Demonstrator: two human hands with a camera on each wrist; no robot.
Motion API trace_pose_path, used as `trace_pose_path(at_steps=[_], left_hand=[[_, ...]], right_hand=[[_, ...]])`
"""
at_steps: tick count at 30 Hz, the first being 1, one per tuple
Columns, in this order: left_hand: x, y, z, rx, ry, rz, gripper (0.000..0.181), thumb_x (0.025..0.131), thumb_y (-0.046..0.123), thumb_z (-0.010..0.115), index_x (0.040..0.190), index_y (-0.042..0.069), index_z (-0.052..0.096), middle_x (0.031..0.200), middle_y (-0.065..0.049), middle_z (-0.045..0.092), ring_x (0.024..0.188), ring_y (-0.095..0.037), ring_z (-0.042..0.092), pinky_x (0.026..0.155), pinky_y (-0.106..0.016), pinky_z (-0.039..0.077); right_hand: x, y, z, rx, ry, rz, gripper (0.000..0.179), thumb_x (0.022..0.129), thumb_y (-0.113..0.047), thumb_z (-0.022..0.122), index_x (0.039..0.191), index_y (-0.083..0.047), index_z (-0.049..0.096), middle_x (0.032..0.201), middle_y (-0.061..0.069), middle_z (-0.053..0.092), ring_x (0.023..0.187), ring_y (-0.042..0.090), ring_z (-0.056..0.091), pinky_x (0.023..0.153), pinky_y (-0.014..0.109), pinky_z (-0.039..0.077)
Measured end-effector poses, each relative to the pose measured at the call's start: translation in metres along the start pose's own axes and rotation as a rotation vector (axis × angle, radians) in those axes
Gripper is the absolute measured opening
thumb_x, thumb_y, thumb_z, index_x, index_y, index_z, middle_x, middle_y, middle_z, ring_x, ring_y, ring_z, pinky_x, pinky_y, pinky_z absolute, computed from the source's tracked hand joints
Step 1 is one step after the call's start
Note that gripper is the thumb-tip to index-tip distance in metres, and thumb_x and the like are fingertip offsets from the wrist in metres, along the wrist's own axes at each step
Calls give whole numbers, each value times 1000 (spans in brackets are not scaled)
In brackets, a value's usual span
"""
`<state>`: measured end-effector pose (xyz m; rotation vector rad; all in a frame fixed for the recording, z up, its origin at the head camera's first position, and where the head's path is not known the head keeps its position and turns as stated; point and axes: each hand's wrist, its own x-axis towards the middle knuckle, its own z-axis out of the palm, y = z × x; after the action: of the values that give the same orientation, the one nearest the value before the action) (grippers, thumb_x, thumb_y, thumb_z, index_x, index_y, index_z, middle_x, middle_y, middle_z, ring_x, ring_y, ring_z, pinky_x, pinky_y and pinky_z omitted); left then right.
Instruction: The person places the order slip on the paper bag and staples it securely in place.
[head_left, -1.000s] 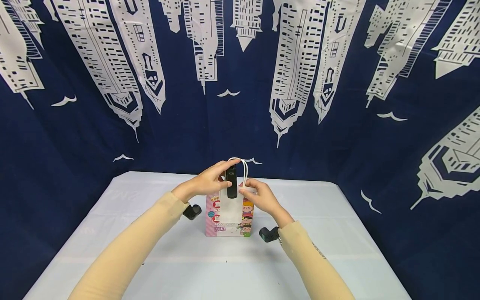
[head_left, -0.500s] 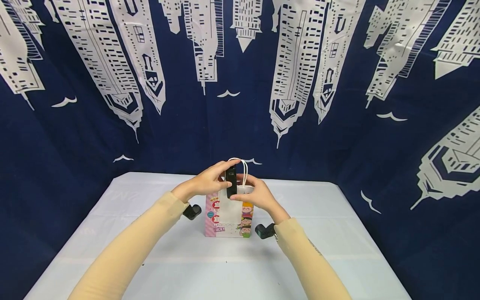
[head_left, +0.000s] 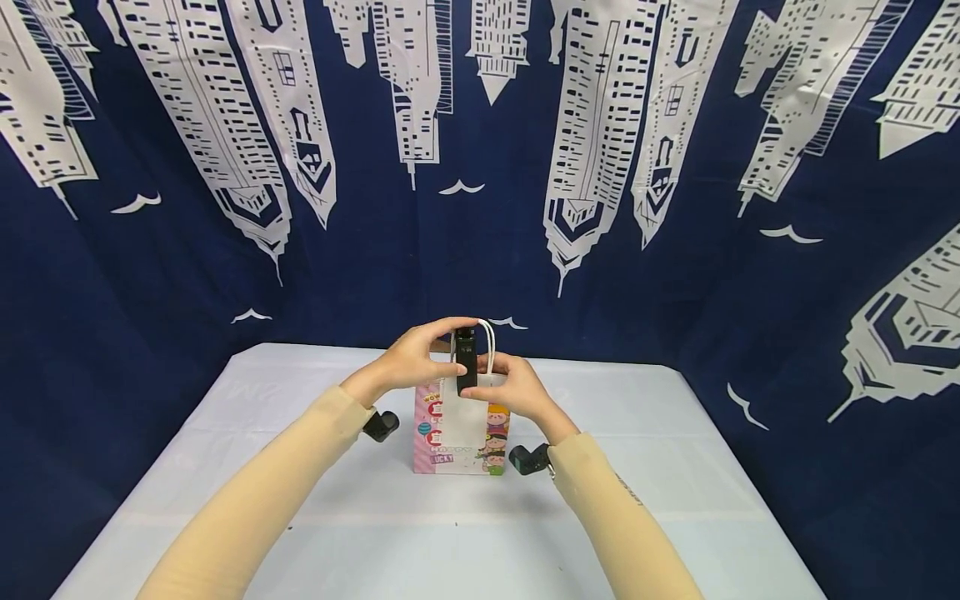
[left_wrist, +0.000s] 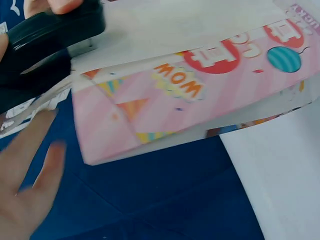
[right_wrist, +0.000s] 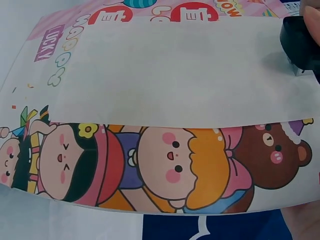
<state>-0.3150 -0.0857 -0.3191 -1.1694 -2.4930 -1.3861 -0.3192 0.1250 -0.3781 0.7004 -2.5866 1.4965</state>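
Observation:
A black stapler [head_left: 467,362] stands upright at the top edge of a pink and white gift bag [head_left: 428,454] with cartoon figures. Between the stapler and the bag front lies a blank white sheet [right_wrist: 175,70], and the stapler's end sits over its top edge. My left hand [head_left: 408,358] holds the stapler, thumb on its front and a finger reaching over its top. My right hand [head_left: 525,390] pinches the stapler's lower end, thumb in front; its other fingers are partly hidden behind the bag. In the left wrist view, loose fingers [left_wrist: 37,175] are blurred.
White cord handles [head_left: 490,342] rise above the bag. It stands towards the back of a white-covered table [head_left: 337,533]. Behind hangs a dark blue cloth [head_left: 480,250] printed with white buildings. Small black cameras sit on both wrists.
My right hand has moved left from the bag's top right edge onto the stapler's lower end. The left hand stays at the stapler, its fingers shifted slightly. The head view has turned a little.

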Motion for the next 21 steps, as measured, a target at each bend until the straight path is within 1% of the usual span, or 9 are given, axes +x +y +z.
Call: trace_pose_path(at_steps=[2, 4, 6, 8, 10, 12, 15, 18, 21], left_hand=[[-2, -3, 0, 9, 91, -4, 65, 76, 8, 79, 134, 11, 49, 133, -6, 51, 109, -28, 59, 90, -41, 48], [-5, -6, 0, 23, 168, -19, 70, 70, 14, 84, 131, 10, 50, 128, -6, 50, 111, -25, 57, 92, -40, 46], [-9, -10, 0, 31, 197, -54, 77, 66, 17, 87, 131, 10, 46, 124, -8, 48, 112, -25, 54, 94, -42, 43], [-12, -13, 1, 25, 179, -117, 82, 64, 17, 88, 132, 10, 42, 123, -11, 47, 111, -25, 53, 95, -46, 41], [-14, -18, 2, 14, 117, -184, 80, 68, 16, 86, 133, 8, 41, 123, -13, 50, 110, -27, 54, 94, -48, 41], [-14, -22, 5, 7, 50, -238, 70, 73, 15, 81, 131, 4, 44, 119, -14, 57, 107, -28, 57, 94, -46, 43], [-13, -27, 11, 27, -9, -265, 45, 82, 16, 73, 120, 0, 56, 109, -13, 65, 102, -26, 62, 89, -41, 48], [-11, -29, 15, 56, 8, -277, 25, 85, 18, 69, 103, 1, 66, 98, -8, 68, 91, -20, 64, 80, -35, 51], [-10, -28, 17, 106, 42, -281, 16, 84, 19, 70, 89, 4, 69, 87, -4, 69, 79, -15, 64, 70, -31, 52]], right_hand=[[0, 0, 0, -3, 6, 0, 38, 71, -26, 83, 102, -12, 68, 100, 0, 67, 100, 19, 60, 86, 42, 48], [0, 0, 0, -9, 10, 2, 37, 71, -27, 83, 102, -12, 69, 100, 0, 67, 100, 18, 60, 86, 42, 48], [0, 0, 1, -11, 10, 2, 37, 71, -27, 83, 102, -12, 69, 101, 0, 66, 100, 18, 60, 87, 42, 48], [-1, 0, 1, -9, 11, 2, 37, 71, -26, 83, 102, -12, 68, 100, 0, 66, 100, 18, 60, 86, 42, 48], [-1, 1, 0, -3, 12, -1, 37, 71, -24, 83, 101, -11, 68, 100, 1, 66, 99, 18, 60, 86, 41, 48], [-1, 1, 0, 9, 12, -6, 36, 71, -23, 83, 101, -9, 68, 99, 3, 67, 99, 19, 60, 85, 42, 48], [-1, 2, -1, 26, 6, -7, 37, 72, -22, 83, 101, -7, 67, 100, 5, 67, 99, 21, 60, 86, 43, 47], [-1, 0, 0, 34, -4, -1, 37, 72, -21, 82, 102, -6, 67, 101, 6, 66, 101, 22, 58, 87, 44, 46], [-5, -11, -2, 31, -11, 0, 35, 74, -18, 81, 102, -3, 66, 102, 9, 66, 101, 23, 58, 86, 43, 47]])
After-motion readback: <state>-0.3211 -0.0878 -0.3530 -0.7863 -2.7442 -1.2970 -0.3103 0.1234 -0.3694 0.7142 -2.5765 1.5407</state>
